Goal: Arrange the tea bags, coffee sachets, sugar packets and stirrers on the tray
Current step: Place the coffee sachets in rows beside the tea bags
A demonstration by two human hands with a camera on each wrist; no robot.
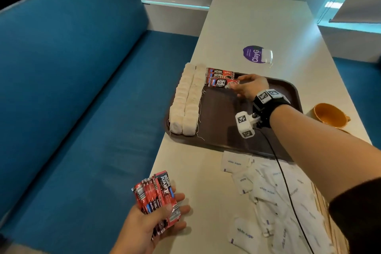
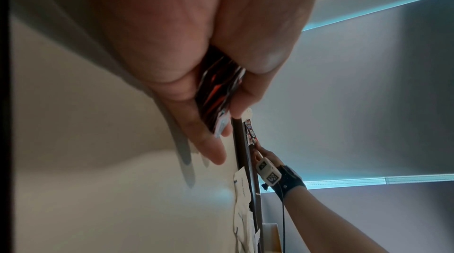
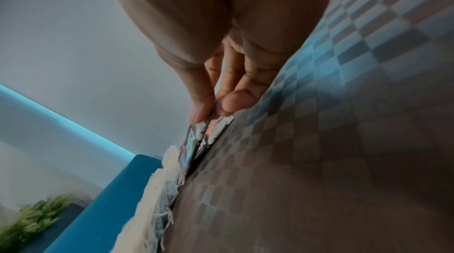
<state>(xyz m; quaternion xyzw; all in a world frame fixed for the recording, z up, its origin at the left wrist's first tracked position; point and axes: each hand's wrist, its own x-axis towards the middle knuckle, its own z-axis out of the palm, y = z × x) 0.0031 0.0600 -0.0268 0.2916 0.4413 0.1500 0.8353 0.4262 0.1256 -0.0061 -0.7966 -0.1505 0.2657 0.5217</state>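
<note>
Left hand (image 1: pixel 156 222) grips sachet bundle (image 1: pixel 158 198); right hand (image 1: pixel 250 86) pinches sachet (image 1: pixel 221 83) on tray (image 1: pixel 288 93) (beside tea bags (image 1: pixel 186 99)).

The tray (image 1: pixel 289 97) has bare floor across its middle and right half, open to a reach from the near side. Its left edge is walled by two rows of tea bags (image 1: pixel 186 101), with coffee sachets (image 1: pixel 220 78) lined along the far left. On the surface (image 1: pixel 206 181), sugar packets (image 1: pixel 266 192) crowd the near right; the near left stays open beside the bench (image 1: pixel 82 88)
</note>
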